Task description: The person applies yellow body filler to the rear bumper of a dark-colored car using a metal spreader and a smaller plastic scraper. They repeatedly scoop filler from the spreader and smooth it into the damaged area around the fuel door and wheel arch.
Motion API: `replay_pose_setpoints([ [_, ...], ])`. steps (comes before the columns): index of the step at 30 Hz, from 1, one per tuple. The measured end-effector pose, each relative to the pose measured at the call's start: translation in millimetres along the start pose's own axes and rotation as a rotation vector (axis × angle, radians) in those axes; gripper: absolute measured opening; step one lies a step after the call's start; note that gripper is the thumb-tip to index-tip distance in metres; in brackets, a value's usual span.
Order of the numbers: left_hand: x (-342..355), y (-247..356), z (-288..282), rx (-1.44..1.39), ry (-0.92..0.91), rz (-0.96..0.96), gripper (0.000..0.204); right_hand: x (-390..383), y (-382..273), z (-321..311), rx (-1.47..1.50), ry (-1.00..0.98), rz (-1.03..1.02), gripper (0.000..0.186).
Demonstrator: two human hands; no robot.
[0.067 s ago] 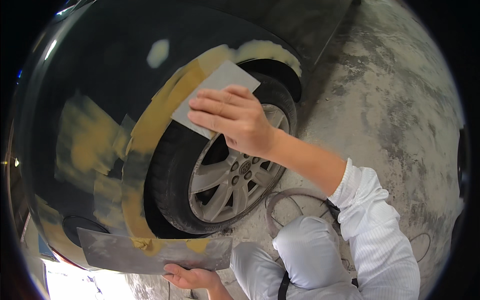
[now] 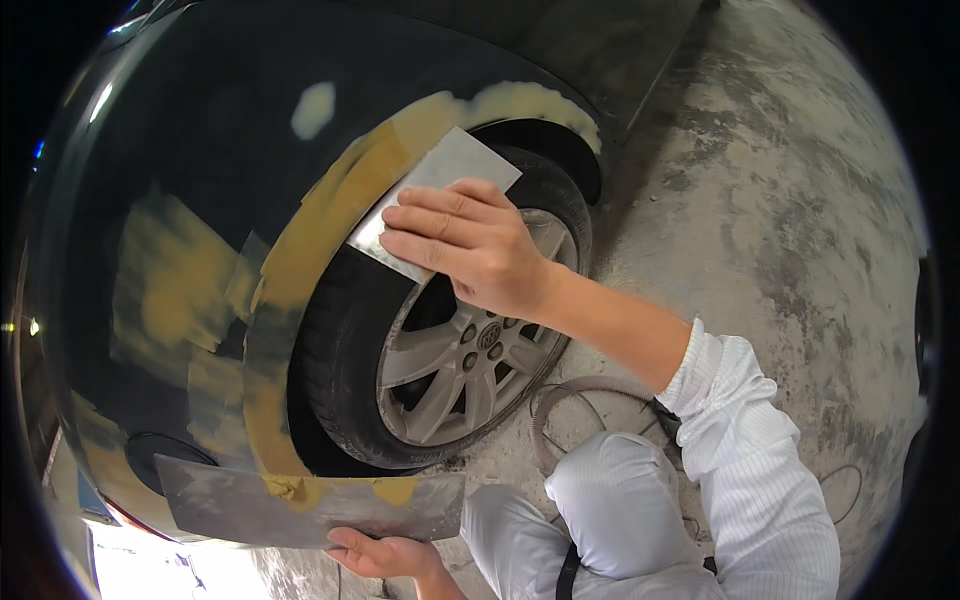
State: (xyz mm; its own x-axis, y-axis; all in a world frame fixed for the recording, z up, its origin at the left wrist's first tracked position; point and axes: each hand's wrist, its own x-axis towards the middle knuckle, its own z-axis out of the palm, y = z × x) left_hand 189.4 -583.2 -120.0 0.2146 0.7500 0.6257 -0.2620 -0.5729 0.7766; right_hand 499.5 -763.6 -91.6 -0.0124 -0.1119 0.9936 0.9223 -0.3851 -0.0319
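Note:
My right hand (image 2: 470,245) is closed on a flat silver spreader (image 2: 465,155), tilted against the yellow filler band (image 2: 330,190) along the dark car panel's (image 2: 200,110) wheel arch, over the top of the tyre (image 2: 335,370). The fingertips lie on the spreader's face; the thumb is mostly hidden. Low in the view, my left hand (image 2: 385,560) holds a wide grey metal plate (image 2: 290,515) by its lower edge, with lumps of yellow filler (image 2: 295,488) along its top. More patches of filler (image 2: 180,280) show on the panel at left.
The silver alloy wheel (image 2: 460,370) stands below the arch. At right is a stained concrete floor (image 2: 760,230), with a hose and thin cables (image 2: 555,395) beside the wheel. My legs (image 2: 610,500) in pale cloth are bent beneath me at the lower edge.
The spreader and my right hand have shifted slightly down and to the right along the arch, and the spreader now catches a bright glint. My left hand and the plate look unchanged.

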Motion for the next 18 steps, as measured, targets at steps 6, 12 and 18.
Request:
replay_pose_setpoints([
  [6,2.8,-0.8,-1.5,-0.014,0.033,-0.045,0.066,23.7,25.5,-11.1,-0.116,0.070,0.053,0.040],
  [12,5.3,-3.6,1.5,0.020,0.027,0.010,0.065,25.1,36.3,0.4,-0.060,0.057,0.048,0.038],
  [18,4.7,0.9,14.7,0.001,0.012,0.002,0.067,-7.4,19.0,-11.3,-0.005,-0.006,0.100,0.040],
])
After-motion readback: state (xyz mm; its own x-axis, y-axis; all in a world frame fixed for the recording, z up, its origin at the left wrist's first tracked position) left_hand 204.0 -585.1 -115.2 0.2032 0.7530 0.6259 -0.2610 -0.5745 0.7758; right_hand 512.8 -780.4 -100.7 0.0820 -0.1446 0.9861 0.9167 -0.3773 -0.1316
